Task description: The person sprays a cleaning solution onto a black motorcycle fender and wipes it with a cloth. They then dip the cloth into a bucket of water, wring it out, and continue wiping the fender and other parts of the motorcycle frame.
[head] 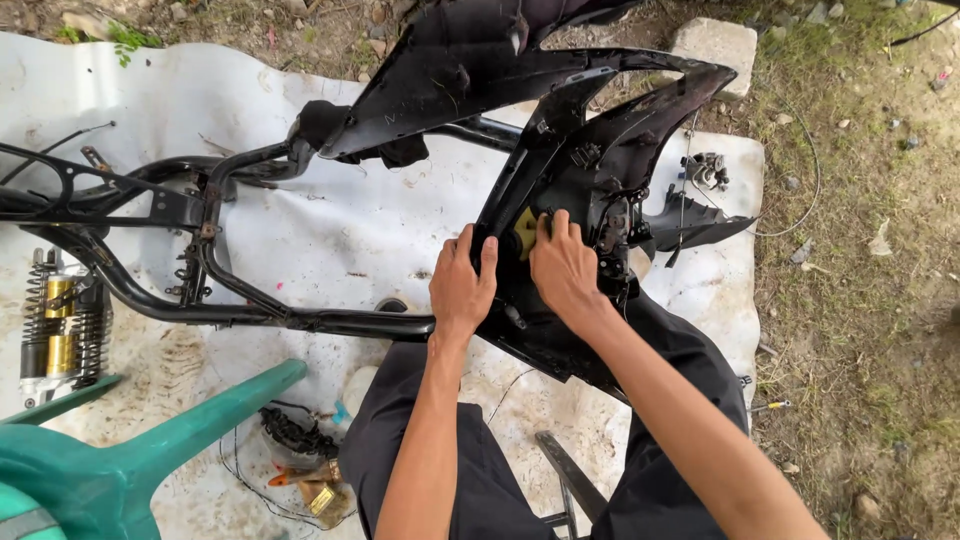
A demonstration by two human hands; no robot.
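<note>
Black plastic bodywork (560, 170) from a motorbike fills the middle and upper middle of the frame, and both my hands are on its lower part, just right of centre. Starting at the far left, a shock absorber (62, 325) with a gold body and a coiled spring lies on the white sheet (340, 230) at the left edge, and below it the green legs of a plastic chair (150, 440) jut in from the lower left corner. Above them a black tubular frame (200, 260) runs across the sheet from the left edge toward the centre, meeting the bodywork near my wrist. A tangle of black wires with an orange and brass piece (300, 470) sits at the bottom, just beside my left knee.

My left hand (462, 285) grips the near edge of the black panel, fingers curled over its rim and thumb alongside, clamped on the plastic. My right hand (563, 265) lies just beside it, fingers together and pressed onto the panel next to a yellow part (524, 232) that shows between my two hands. My black trousers (680, 370) sit below the panel.

Further right, a small metal part (706, 170) rests on the sheet's edge, a thin cable (800, 200) loops onto the grass, and a grey stone block (715, 45) lies at the top right.
</note>
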